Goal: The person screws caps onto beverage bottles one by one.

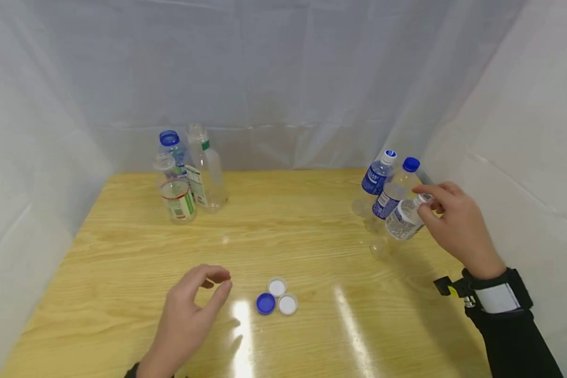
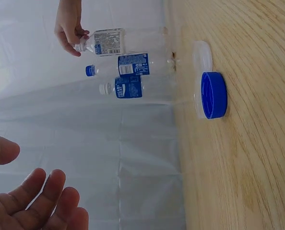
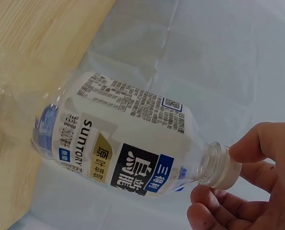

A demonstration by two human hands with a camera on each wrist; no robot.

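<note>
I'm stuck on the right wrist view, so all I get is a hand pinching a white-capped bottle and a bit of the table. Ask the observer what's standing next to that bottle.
Observer: In the head view, two more capped bottles stand beside the held bottle: a blue-capped bottle next to it and a white-capped bottle beyond that.
Operator: Okay, and is the left hand holding anything?
Observer: No, the left hand is empty, with its thumb and fingertips apart.
</note>
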